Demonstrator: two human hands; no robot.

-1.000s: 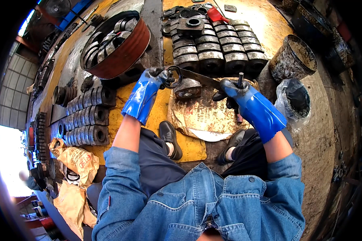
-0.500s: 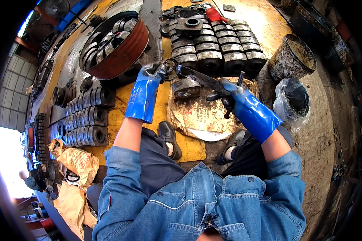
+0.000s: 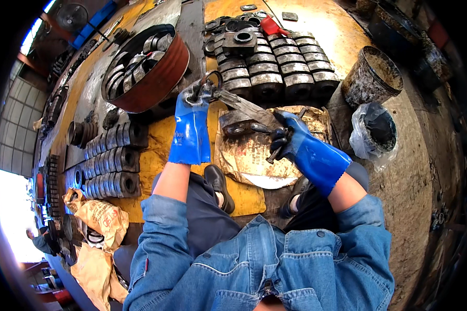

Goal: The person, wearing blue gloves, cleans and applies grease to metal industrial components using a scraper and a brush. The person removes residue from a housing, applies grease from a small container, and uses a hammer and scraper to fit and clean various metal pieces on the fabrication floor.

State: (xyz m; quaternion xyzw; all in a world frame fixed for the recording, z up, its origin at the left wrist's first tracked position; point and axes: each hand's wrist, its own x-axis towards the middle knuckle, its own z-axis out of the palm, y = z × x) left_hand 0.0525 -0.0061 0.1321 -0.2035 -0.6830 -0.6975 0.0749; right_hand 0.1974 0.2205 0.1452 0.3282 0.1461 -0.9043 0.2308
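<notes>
My left hand (image 3: 194,97), in a blue rubber glove with blackened fingers, is closed on a dark ring (image 3: 213,79) that stands up from the fingertips. In my right hand (image 3: 291,133), gloved alike, is a flat, grease-smeared blade (image 3: 246,108). Its tip reaches left to the left fingers, close below the ring; whether it touches them I cannot tell. A thin metal rod (image 3: 271,158) sticks out below the right fingers; how it joins the blade is hidden. Beneath the blade, a dark round metal part (image 3: 235,127) lies on stained paper sacking (image 3: 244,165).
Rows of metal bushings (image 3: 267,70) stand ahead, a red scoop-like piece (image 3: 271,26) behind them. A red-brown drum ring (image 3: 155,80) holds more parts. More rows (image 3: 111,160) lie left, near torn paper bags (image 3: 106,220). At right are a grease-caked bucket (image 3: 366,78) and a plastic-lined pail (image 3: 377,129).
The ring has turned and risen slightly in my left hand. My right hand has shifted a little left and down, and the blade has tilted, showing its pale shiny face.
</notes>
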